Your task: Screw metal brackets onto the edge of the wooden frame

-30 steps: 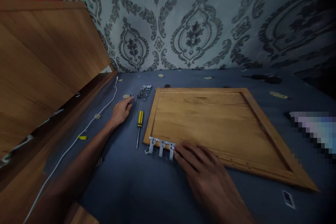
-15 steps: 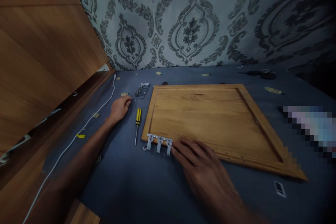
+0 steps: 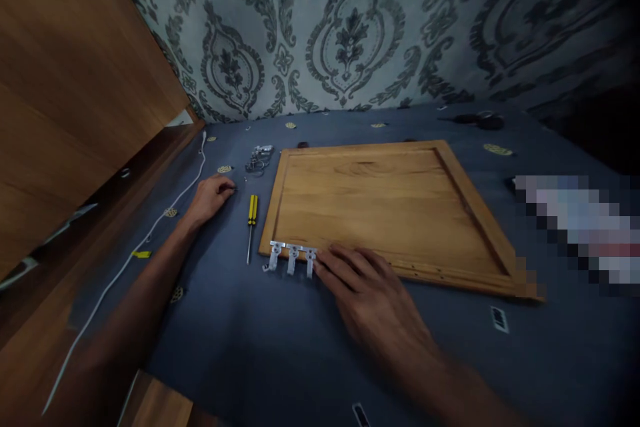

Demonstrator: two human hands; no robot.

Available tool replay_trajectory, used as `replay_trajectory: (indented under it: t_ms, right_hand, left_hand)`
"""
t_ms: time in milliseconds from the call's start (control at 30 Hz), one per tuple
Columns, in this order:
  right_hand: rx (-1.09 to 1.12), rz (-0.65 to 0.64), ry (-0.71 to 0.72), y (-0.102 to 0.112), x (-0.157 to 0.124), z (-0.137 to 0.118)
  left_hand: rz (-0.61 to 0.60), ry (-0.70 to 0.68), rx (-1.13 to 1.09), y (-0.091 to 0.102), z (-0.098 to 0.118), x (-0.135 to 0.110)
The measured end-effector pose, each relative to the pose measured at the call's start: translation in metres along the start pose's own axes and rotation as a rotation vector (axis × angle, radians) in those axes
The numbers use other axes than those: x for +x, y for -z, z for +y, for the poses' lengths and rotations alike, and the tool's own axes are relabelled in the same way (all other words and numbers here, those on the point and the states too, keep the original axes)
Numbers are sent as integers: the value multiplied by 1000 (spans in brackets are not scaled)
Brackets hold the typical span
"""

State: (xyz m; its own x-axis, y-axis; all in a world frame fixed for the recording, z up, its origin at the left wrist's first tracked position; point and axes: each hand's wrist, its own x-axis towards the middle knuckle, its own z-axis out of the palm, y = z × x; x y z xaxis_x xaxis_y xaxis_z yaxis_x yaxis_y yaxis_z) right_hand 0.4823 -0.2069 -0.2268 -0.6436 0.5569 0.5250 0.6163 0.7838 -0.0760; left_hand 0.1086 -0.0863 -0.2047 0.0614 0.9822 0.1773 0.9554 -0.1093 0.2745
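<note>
On the blue cloth, my left hand (image 3: 213,199) is closed in a pinch at a tiny dark thing by the fingertips, too small to name. A screwdriver (image 3: 253,210) with a yellow and black handle lies just right of it. My right hand (image 3: 367,287) rests with fingers stretched out over the near edge of a framed wooden panel (image 3: 360,193). Its index fingertip touches the end of a silver metal hook rail (image 3: 293,252), which lies along the panel's near left edge with three hooks pointing toward me. The thumb is hidden.
A small heap of metal hardware (image 3: 259,160) lies beyond the screwdriver. A white cord (image 3: 145,238) runs along the left, beside a wooden furniture piece (image 3: 75,67). At the back right is a dark tool (image 3: 477,120); a blurred-out flat object (image 3: 575,227) lies at right. Patterned curtain (image 3: 345,33) hangs behind.
The view has tilted and shifted slightly, so everything sits higher and further left. My left fingers have drawn into a clearer pinch. My right hand keeps its place by the hook rail.
</note>
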Motion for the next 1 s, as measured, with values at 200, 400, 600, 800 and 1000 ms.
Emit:
replay_trajectory:
  t_ms: [200, 400, 600, 800, 1000]
  right_hand:
    - [10, -41, -21, -1, -2, 0]
    - [27, -58, -23, 1, -1, -1]
    - [26, -73, -17, 4, 1, -1]
    - [-14, -44, -5, 4, 2, -3]
    - [0, -48, -9, 4, 2, -2]
  left_hand:
    - [7, -10, -20, 3, 5, -1]
    - [49, -37, -24, 20, 23, -10]
    - [-112, -237, -159, 49, 101, -33]
    - [-600, -568, -209, 50, 163, -38]
    - [-683, -609, -162, 42, 172, -28]
